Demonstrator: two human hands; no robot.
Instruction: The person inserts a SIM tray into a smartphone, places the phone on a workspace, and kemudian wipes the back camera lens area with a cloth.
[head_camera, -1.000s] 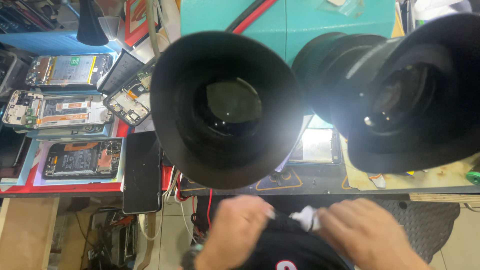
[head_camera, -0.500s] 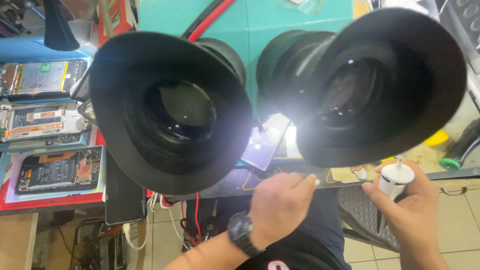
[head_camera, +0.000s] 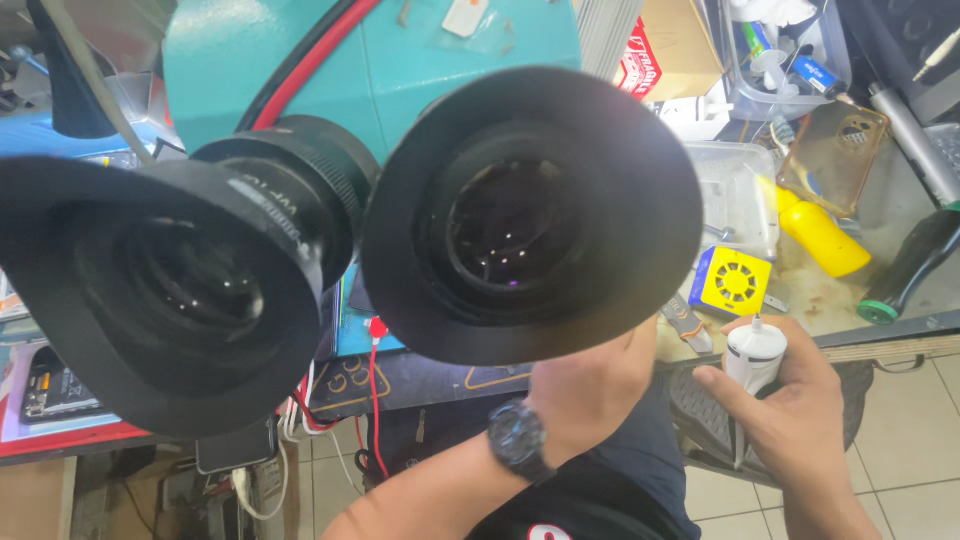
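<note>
The right hand (head_camera: 795, 415) was closed around a small white bottle (head_camera: 752, 360) with a narrow nozzle, held upright just off the front edge of the workbench (head_camera: 900, 330), so the tip pointed up and the contents stayed in. The left hand (head_camera: 590, 395), a dark watch (head_camera: 520, 440) on its wrist, was raised under the microscope; its fingers were hidden behind the right eyepiece (head_camera: 530, 215), so its grip could not be told. Both eyepieces carried wide, matte black rubber cups around glossy glass lenses, and the left eyepiece (head_camera: 170, 300) stood nearest the camera. A yellow square box (head_camera: 735, 283) with a round grille lay on the bench near the bottle, beside a smooth yellow plastic bottle (head_camera: 822, 235) lying on its side.
</note>
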